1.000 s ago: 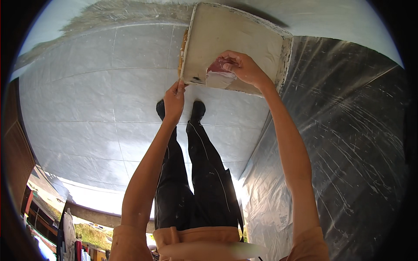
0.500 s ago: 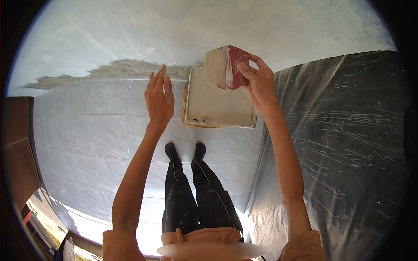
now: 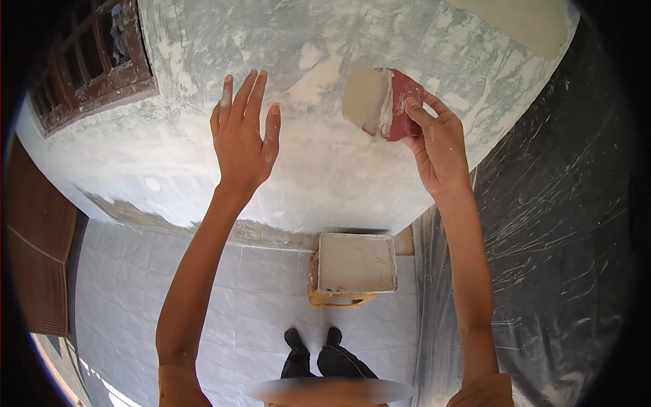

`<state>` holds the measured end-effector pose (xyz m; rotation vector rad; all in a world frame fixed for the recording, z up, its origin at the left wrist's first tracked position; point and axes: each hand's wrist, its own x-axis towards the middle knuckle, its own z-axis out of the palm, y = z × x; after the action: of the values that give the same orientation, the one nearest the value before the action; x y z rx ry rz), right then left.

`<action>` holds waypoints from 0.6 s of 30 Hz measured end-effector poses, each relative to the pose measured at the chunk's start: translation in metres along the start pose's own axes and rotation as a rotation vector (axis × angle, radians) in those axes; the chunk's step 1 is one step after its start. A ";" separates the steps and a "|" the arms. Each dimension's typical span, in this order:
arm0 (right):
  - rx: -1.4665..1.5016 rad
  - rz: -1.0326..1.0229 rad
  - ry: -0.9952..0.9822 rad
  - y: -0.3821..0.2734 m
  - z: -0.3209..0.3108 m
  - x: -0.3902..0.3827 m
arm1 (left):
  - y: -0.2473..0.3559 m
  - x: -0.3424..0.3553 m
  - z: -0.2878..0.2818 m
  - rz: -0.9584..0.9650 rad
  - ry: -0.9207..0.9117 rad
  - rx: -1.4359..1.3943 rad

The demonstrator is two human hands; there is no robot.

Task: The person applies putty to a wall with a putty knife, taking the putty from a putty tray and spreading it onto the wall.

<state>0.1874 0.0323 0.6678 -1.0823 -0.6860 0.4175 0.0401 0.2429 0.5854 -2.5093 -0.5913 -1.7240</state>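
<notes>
My right hand (image 3: 441, 146) grips a red flat putty spreader (image 3: 405, 95) by its right side, thumb on the near face. Cream-coloured putty (image 3: 365, 102) coats the spreader's left half, and a small bit hangs from its lower edge. Raised at about the same height, my left hand (image 3: 244, 139) is empty with its fingers apart, in front of the wall. The wall (image 3: 291, 183) ahead is patchy grey and white with smeared putty. Below my hands, a shallow rectangular tray (image 3: 356, 264) of cream putty rests on a yellow-brown stool (image 3: 339, 300).
A wooden-framed window (image 3: 102, 68) with bars is set in the wall at upper left. Dark plastic sheeting (image 3: 542, 237) splashed with white hangs along the right. Brown slatted panels (image 3: 34, 224) stand at the left. Grey sheeting (image 3: 169, 292) covers the floor around my feet.
The view has tilted up, so more wall and the window show and the tray sits lower. The spreader has moved from above the tray to before the wall. My left fingers have spread.
</notes>
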 end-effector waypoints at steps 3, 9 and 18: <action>0.022 -0.079 -0.014 -0.034 0.025 0.005 | -0.005 0.045 -0.033 0.044 0.078 0.061; 0.038 -0.212 -0.042 -0.078 0.058 0.019 | -0.011 0.109 -0.071 0.131 0.196 0.137; 0.077 -0.272 -0.117 -0.107 0.108 0.062 | -0.047 0.185 -0.098 0.229 0.358 0.226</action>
<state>0.1564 0.0968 0.8154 -0.8823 -0.9008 0.2719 -0.0054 0.3151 0.7819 -1.9674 -0.4231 -1.8375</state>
